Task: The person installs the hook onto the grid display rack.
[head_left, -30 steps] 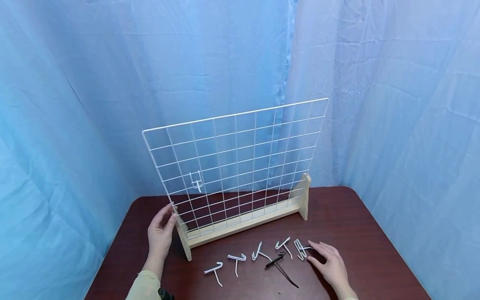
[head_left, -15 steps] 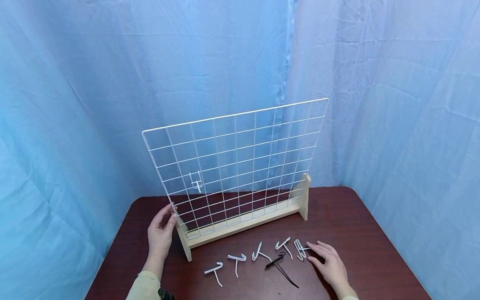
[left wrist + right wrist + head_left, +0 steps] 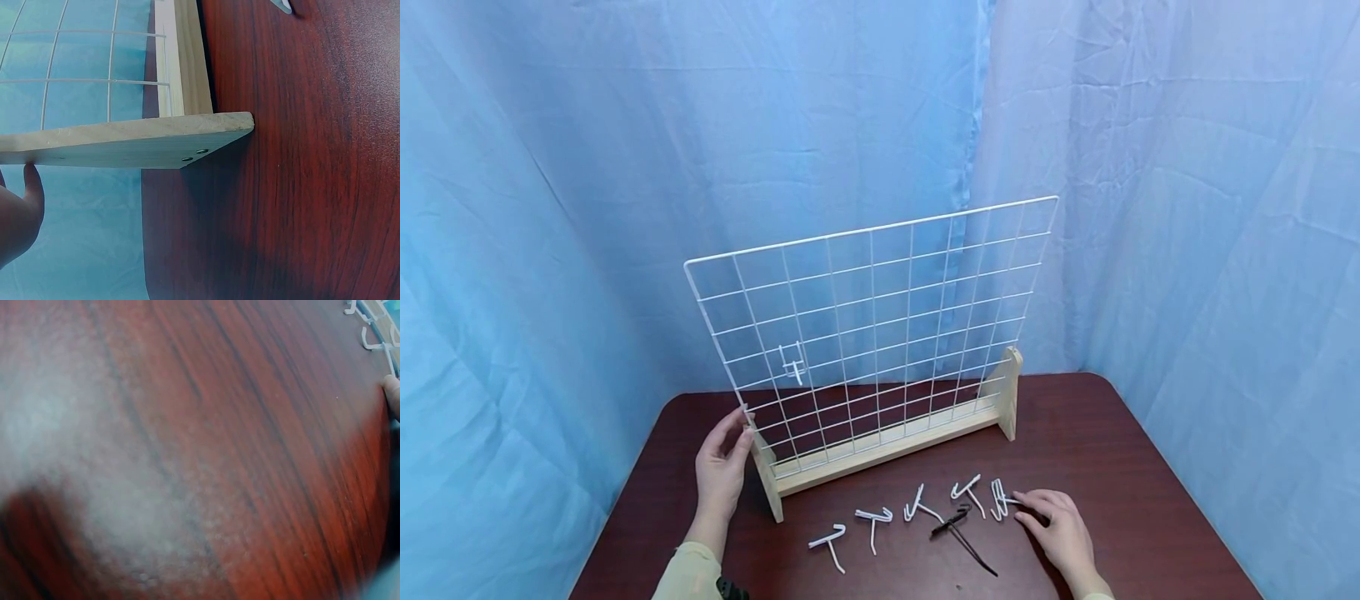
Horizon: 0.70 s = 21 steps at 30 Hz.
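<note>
A white wire grid panel (image 3: 880,308) stands upright in a wooden stand (image 3: 880,454). At its left end, my left hand (image 3: 721,467) grips the upper part of the stand's side piece (image 3: 150,140), fingertips by the grid's edge. My thumb shows against that wood in the left wrist view. On the right, my right hand (image 3: 1060,529) pinches the prong of a white grid hook (image 3: 998,500) between thumb and fingers, low over the table. In the right wrist view, the thumb (image 3: 392,394) meets the prong of this hook (image 3: 373,345) at the edge.
Several more white hooks (image 3: 874,517) lie in a loose row before the stand, with a black hook (image 3: 955,527) among them. One white hook (image 3: 793,364) hangs on the grid's left part. Blue curtains (image 3: 850,125) surround the dark red table (image 3: 1120,467).
My right fingers have closed on the prong of the rightmost hook, which has turned slightly and sits more upright. The left hand and the stand have stayed put.
</note>
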Motion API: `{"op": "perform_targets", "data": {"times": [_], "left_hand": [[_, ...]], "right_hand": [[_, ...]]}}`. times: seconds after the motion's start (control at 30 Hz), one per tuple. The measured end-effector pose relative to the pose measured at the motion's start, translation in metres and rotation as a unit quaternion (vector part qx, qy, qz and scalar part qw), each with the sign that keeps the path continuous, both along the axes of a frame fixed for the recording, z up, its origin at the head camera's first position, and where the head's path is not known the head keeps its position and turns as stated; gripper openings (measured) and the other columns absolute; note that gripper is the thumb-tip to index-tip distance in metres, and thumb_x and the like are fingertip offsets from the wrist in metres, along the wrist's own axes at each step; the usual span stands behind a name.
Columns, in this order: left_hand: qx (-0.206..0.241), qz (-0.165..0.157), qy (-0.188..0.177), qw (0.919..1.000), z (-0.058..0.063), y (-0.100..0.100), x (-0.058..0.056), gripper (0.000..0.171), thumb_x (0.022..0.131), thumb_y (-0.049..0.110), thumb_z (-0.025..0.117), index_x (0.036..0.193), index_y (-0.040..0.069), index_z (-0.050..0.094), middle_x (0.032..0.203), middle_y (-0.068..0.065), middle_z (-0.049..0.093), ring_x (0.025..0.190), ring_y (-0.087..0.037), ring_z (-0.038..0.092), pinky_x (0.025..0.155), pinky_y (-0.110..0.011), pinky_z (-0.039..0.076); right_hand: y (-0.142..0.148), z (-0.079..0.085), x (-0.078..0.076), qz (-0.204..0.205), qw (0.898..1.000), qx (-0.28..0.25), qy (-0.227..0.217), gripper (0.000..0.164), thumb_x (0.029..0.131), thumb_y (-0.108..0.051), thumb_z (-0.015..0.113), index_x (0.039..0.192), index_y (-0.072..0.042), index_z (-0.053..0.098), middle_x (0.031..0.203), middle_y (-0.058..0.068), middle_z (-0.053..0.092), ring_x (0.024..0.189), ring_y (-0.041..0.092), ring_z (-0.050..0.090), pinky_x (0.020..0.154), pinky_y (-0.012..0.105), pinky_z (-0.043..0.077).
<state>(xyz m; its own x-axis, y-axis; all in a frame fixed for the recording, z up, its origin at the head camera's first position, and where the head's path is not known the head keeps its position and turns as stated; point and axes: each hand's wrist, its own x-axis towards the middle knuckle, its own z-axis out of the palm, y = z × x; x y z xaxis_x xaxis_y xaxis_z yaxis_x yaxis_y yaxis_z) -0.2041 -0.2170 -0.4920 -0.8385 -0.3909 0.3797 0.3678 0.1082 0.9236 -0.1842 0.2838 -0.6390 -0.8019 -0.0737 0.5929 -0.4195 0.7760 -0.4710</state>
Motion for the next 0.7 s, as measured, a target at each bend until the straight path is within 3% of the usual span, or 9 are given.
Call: {"op": "perform_targets", "data": {"times": [0.23,0.7], "left_hand": [[0.0,-0.003,-0.004,1.0,-0.014,-0.005,-0.007,0.038,0.092,-0.011,0.061,0.129,-0.007,0.059,0.115,-0.001,0.07,0.105,-0.002,0.059,0.084,-0.013,0.049],[0.005,-0.011,-0.001,0.9999,-0.011,-0.005,-0.005,0.037,0.092,-0.01,0.062,0.129,-0.008,0.059,0.116,-0.002,0.07,0.107,-0.003,0.059,0.085,-0.014,0.049]], "right_hand": [[-0.001,-0.002,0.0,-0.027,1.0,0.01,-0.006,0.034,0.062,-0.006,0.091,0.093,-0.015,0.081,0.087,-0.007,0.067,0.09,0.021,0.055,0.081,0.028,0.038],[-0.008,-0.001,0.002,-0.063,0.998,0.009,-0.013,0.023,0.065,-0.008,0.09,0.08,-0.019,0.077,0.085,-0.005,0.066,0.087,0.022,0.055,0.079,0.03,0.038]]}}
